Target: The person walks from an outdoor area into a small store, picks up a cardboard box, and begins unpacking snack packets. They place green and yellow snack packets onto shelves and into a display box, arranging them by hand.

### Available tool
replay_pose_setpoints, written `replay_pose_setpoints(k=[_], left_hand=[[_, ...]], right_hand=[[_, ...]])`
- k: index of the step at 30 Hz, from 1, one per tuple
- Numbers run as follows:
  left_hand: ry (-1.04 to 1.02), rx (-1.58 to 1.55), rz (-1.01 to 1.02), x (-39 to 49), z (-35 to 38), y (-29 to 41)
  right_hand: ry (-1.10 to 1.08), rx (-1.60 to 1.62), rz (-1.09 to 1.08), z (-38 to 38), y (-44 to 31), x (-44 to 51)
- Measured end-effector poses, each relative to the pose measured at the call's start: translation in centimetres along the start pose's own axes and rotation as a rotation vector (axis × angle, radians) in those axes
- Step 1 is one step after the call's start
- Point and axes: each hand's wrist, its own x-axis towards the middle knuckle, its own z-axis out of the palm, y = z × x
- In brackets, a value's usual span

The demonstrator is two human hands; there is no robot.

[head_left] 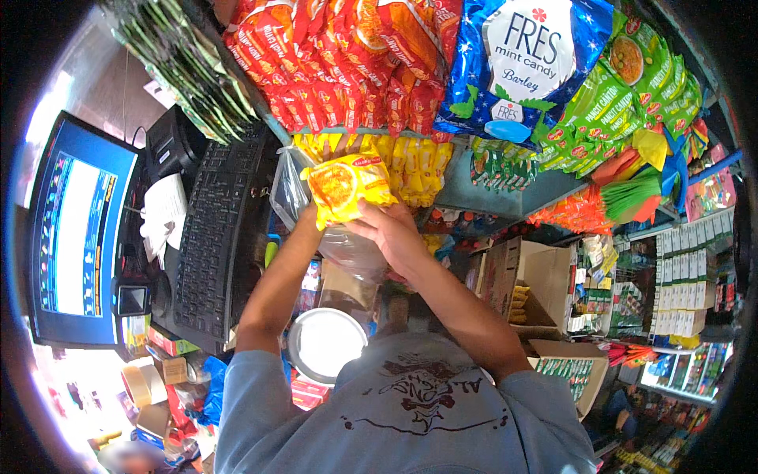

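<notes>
A yellow instant-noodle packet (353, 185) is held between my two hands in front of the shelf. My left hand (327, 150) is mostly hidden behind it, with fingertips showing above its top edge. At the packet's lower right corner, my right hand (388, 230) has its thumb on the front and its other fingers spread below. Behind the packet, a row of similar yellow packets (423, 169) stands on the shelf. A clear plastic bag (291, 183) hangs just left of the packet, and more clear plastic (355, 252) lies beneath my hands.
Red noodle packets (337, 65), a blue mint candy bag (524, 71) and green packets (622, 101) fill the shelf above. To the left are a keyboard (216, 225) and a monitor (77, 237). Open cardboard boxes (545, 278) stand at right. Below sits a round white lid-like object (327, 345).
</notes>
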Motion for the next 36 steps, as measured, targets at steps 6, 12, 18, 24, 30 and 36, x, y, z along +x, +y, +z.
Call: replay_pose_setpoints(k=[6,12,18,24,30,36], left_hand=[[-0.014,0.073,-0.023,-0.8,2.4,-0.9],[-0.016,0.125,-0.047,-0.9,4.4,-2.4],[-0.01,0.137,-0.062,-1.4,4.8,-2.5],[0.041,0.111,0.007,-0.9,3.5,-0.8],[0.05,-0.131,-0.149,-1.0,4.2,-1.8],[-0.036,0.311,-0.063,1.4,1.9,0.8]], right_hand=[[0.2,-0.264,-0.475,-0.5,6.0,6.8],[0.286,-0.72,-0.639,-0.8,4.9,6.9],[0.437,-1.079,-0.589,0.4,3.6,5.2],[0.442,-1.136,-0.558,0.2,4.2,5.8],[0.454,-1.106,-0.661,1.3,3.7,8.8],[0.57,-1.292,-0.561,0.7,2.1,12.9]])
